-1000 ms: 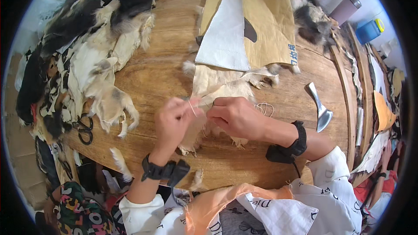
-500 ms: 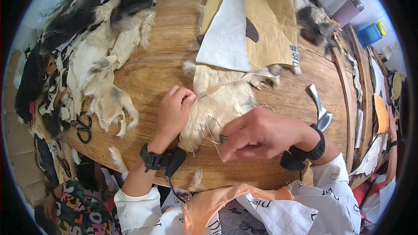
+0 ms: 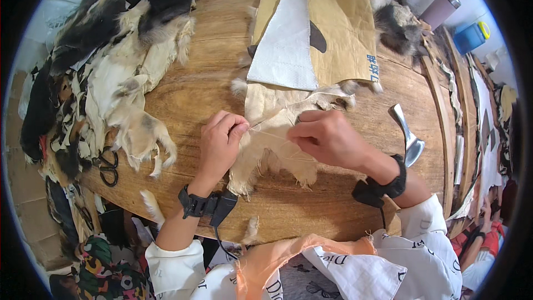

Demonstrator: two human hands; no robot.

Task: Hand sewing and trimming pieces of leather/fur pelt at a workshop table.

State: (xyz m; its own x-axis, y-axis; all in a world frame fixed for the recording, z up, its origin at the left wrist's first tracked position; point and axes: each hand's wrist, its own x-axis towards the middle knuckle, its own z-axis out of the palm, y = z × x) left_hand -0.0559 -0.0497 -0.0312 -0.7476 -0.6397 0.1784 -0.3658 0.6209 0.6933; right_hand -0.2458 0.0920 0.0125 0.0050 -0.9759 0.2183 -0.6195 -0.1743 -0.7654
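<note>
A pale hide (image 3: 269, 150) with fur edges lies in the middle, under a brown paper sheet (image 3: 341, 33) bearing a white cut piece (image 3: 280, 44) and a dark shape. My left hand (image 3: 225, 136) pinches pale thread at the hide's left side. My right hand (image 3: 319, 133) is closed on the thread (image 3: 272, 133), which stretches between the hands over the hide; whether it holds a needle too, I cannot tell. A curved metal tool (image 3: 411, 144) lies right of my right hand.
Fur pieces (image 3: 127, 94) are heaped at left, with black scissors (image 3: 108, 169) nearby. Wooden strips (image 3: 436, 100), a pink flask (image 3: 441, 8) and a blue container (image 3: 469, 39) are at right. Co-workers (image 3: 105, 266) (image 3: 480, 255) show at both lower sides.
Since half a second ago my right hand has risen from the lower right; my left hand stays put. At right, an orange piece beside a co-worker's hand is no longer visible.
</note>
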